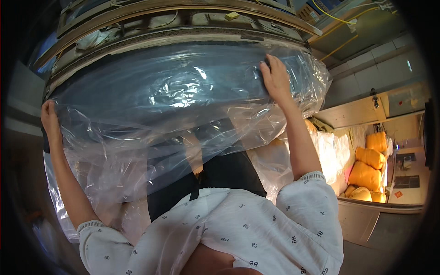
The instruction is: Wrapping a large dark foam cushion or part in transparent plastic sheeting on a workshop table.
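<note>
A large dark roll of fabric wrapped in clear plastic film (174, 87) lies across the view in front of me. My left hand (49, 117) grips its left end through the plastic. On top of the roll near its right end, my right hand (274, 78) presses down with fingers curled on the film. Loose plastic (137, 151) hangs down from the roll toward my legs. My white patterned shirt fills the lower middle of the view.
A long wooden and metal machine frame (183, 18) runs behind the roll. At the right stand several yellow-orange bundles (366, 172) in a bin with a grey rim (380, 206). White tiled floor and yellow cables (341, 20) show at the upper right.
</note>
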Available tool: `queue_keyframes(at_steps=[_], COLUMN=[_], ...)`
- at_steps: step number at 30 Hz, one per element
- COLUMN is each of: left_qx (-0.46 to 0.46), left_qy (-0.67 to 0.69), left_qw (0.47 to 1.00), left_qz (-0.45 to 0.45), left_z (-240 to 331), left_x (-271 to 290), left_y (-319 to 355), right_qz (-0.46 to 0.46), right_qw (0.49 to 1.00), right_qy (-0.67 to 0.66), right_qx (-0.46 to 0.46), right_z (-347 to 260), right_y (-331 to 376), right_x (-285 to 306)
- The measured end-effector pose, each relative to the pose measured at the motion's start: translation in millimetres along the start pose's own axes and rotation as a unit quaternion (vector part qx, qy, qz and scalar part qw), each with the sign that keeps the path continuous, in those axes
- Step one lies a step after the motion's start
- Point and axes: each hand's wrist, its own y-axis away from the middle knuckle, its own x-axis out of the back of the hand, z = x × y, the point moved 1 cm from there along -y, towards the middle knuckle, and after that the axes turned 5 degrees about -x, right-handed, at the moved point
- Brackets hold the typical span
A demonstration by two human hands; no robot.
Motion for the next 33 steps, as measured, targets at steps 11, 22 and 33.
queue_keyframes(at_steps=[11, 22, 33], left_qx=[-0.036, 0.09, 0.023], left_qy=[-0.124, 0.012, 0.002], left_qw=[0.991, 0.993, 0.994], left_qz=[0.033, 0.073, 0.111], left_z=[-102.4, 8.1, -30.5], left_x=[203.5, 280.6, 303.9], left_y=[-44.2, 77.2, 121.2], right_qz=[-0.204, -0.165, -0.175], right_qw=[0.971, 0.971, 0.938], right_qy=[0.005, -0.033, -0.279], right_qx=[0.124, 0.17, 0.107], right_z=[-26.3, -31.1, 20.8], right_y=[31.2, 7.8, -83.8], right_x=[17.4, -9.3, -54.3])
